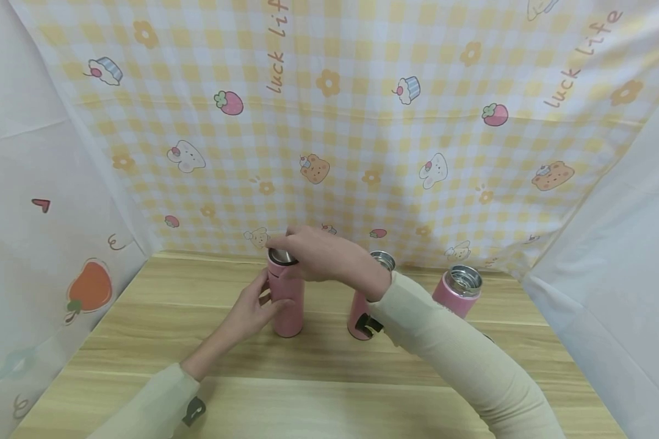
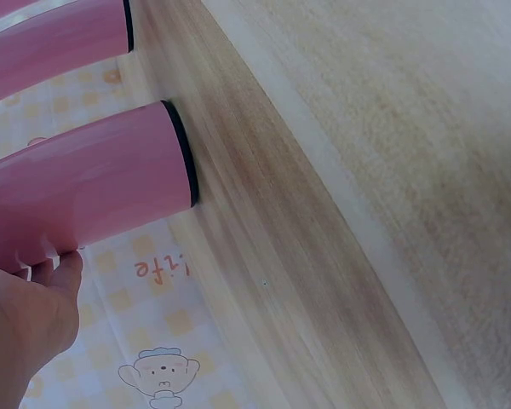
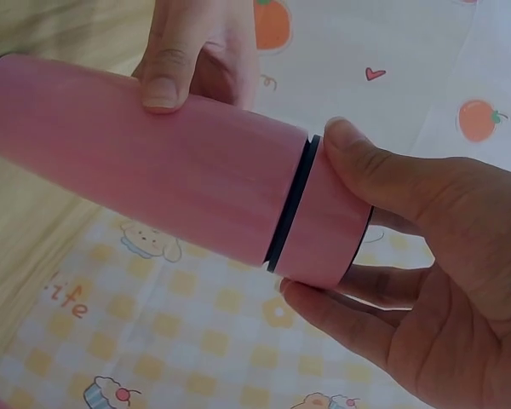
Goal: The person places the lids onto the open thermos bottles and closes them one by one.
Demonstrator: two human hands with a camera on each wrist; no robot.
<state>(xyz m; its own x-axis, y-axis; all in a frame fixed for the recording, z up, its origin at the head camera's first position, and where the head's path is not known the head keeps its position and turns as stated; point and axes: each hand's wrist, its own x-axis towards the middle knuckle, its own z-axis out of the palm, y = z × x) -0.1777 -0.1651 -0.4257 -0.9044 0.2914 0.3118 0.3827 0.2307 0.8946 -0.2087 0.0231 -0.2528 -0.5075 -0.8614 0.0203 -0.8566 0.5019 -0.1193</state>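
A pink thermos bottle (image 1: pixel 288 317) stands upright on the wooden table at the left of the row. My left hand (image 1: pixel 255 308) grips its body, thumb on the near side and fingers round the far side. From above, my right hand (image 1: pixel 329 255) pinches the pink lid (image 3: pixel 325 220) between thumb and fingers. A dark ring shows where lid and body meet in the right wrist view; I cannot tell how tightly the lid sits. In the left wrist view, the bottle's black-rimmed base (image 2: pixel 183 153) is visible.
Two more pink thermos bottles stand to the right, a middle one (image 1: pixel 358 314) partly behind my right forearm and a right one (image 1: pixel 454 300); both show bare metal mouths. A yellow checked cloth (image 1: pixel 357 140) hangs behind the wooden table (image 1: pixel 285 402), with white cloth at both sides.
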